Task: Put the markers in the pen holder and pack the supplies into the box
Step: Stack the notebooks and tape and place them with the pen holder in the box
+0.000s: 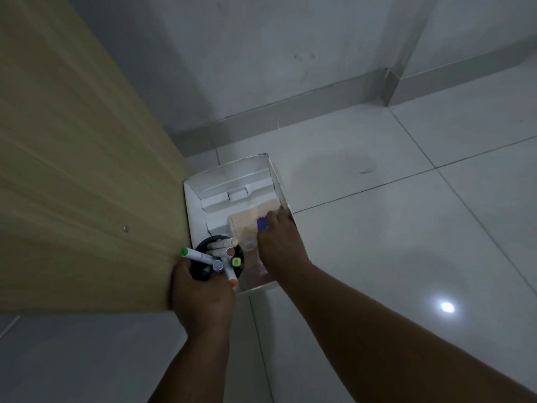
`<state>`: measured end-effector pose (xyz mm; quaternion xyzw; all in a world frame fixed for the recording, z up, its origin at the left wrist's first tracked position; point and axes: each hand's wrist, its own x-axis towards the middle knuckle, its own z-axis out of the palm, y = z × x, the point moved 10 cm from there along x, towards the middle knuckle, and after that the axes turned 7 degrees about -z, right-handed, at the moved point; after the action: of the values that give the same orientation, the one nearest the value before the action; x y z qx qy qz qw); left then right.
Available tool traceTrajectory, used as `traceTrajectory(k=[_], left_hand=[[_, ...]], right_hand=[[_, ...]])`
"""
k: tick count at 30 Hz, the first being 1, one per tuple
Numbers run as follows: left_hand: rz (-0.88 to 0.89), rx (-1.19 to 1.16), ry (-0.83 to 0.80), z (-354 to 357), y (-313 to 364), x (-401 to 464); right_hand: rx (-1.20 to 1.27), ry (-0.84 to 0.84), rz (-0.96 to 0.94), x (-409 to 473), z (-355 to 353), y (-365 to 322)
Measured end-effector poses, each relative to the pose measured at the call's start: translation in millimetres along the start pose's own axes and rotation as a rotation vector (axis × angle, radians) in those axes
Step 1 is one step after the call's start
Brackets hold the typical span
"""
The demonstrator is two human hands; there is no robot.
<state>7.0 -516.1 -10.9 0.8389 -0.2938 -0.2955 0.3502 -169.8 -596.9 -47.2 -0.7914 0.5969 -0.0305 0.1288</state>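
While the left hand (200, 295) grips the black pen holder (218, 261) from its near side, fingers curled round the wall, the holder hangs over the near corner of the white box (194, 210) and beside the wooden panel (72, 170). Several markers (223, 251) stand in it with caps up; a green-capped marker (194, 254) leans outward over the thumb side of that grip, and an orange-capped one (232, 278) tilts toward the wrist.

The right hand (279, 242) reaches into the box, just beyond the holder, and lies over a tan spiral notebook (247, 225) on the box floor. A small blue object (262, 223) sits at its fingertips (whether it is pinched or merely touched cannot be told, as the fingers are blurred).

Hazards, as judged from this position:
- Tipping the holder during lowering would likely spill the leaning markers, the green one first.
- The right forearm crosses close to the holder; a careless withdrawal could knock it.
- The holder may not seat flat if set partly on the notebook edge.
- Dim light hampers placement.
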Motion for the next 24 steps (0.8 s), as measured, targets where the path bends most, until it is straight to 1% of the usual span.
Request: traceTrajectory(k=[2, 4, 7, 11, 14, 17, 19, 22, 24], left_hand=[[-0.013, 0.002, -0.018, 3.5, -0.7, 2.5], [-0.021, 0.016, -0.042, 8.0, -1.7, 4.9], [-0.042, 0.004, -0.096, 16.6, -3.9, 7.5], [-0.061, 0.035, -0.141, 23.7, -3.7, 10.3], [-0.116, 0.027, -0.169, 30.0, -5.8, 13.5], [-0.199, 0.018, -0.178, 36.9, -11.5, 20.3], [-0.223, 0.011, -0.168, 39.7, -11.9, 27.8], [-0.261, -0.014, -0.176, 45.2, -13.5, 36.1], [-0.242, -0.006, -0.185, 46.7, -14.5, 37.6]], right_hand=[[-0.007, -0.097, 0.005, -1.2, 8.5, 0.0], [0.057, -0.172, 0.048, -3.1, 15.4, 5.6], [0.107, -0.207, 0.06, -1.4, 18.2, 10.9], [0.147, -0.195, 0.057, -0.7, 15.0, 11.9], [0.184, -0.109, 0.027, -4.7, 6.6, 11.1], [0.214, 0.035, 0.007, -18.1, -5.8, 13.1], [0.222, 0.137, -0.025, -27.9, -13.3, 13.4], [0.172, 0.27, -0.068, -35.5, -22.1, 13.3], [0.104, 0.329, -0.035, -36.9, -27.8, 18.2]])
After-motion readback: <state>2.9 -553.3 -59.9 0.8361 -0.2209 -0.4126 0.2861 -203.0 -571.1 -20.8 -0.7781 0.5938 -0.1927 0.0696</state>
